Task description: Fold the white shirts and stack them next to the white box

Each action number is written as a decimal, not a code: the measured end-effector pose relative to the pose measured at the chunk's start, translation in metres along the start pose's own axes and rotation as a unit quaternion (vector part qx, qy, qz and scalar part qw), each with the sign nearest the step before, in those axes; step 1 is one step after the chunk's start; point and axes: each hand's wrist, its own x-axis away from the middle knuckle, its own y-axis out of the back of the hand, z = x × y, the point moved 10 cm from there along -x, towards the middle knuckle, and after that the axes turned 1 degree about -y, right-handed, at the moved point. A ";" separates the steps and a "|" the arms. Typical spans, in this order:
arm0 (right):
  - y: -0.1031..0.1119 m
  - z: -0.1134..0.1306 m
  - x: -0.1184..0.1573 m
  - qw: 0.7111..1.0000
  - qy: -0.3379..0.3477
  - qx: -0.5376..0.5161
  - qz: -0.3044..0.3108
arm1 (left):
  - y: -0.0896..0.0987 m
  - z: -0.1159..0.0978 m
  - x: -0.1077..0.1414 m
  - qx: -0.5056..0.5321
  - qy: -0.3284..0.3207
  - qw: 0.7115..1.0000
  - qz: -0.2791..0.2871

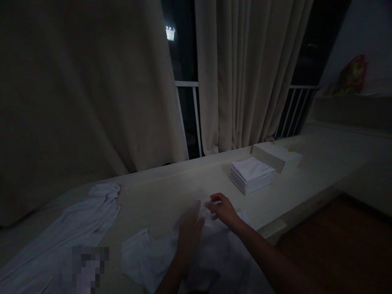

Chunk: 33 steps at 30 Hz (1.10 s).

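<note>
A white garment (220,249) lies rumpled on the pale surface at the bottom centre, one part of it spread to the left. My right hand (223,210) is at its upper edge, thumb and fingers curled together on the cloth. Just left of it, my left hand (190,228) is smeared by motion against the same garment, and its fingers cannot be made out clearly. Beyond my right hand stands a neat stack of folded white cloths (252,173).
Another white garment (82,220) lies stretched out at the left. Behind the stack is a white box (277,156). Beige curtains (239,73) hang along the back, with a railing (196,118) between them. A colourful bag (352,75) stands at the far right.
</note>
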 end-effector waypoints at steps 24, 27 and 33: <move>0.006 0.013 0.041 0.979 0.193 0.059 -0.007 | -0.001 0.017 -0.003 0.167 0.114 0.976 0.079; -0.007 0.053 0.048 0.947 0.271 0.154 0.074 | -0.005 0.010 -0.006 0.137 0.096 0.979 0.114; -0.034 0.057 0.048 0.885 0.246 0.316 0.236 | -0.009 -0.003 -0.006 0.087 0.044 0.977 0.188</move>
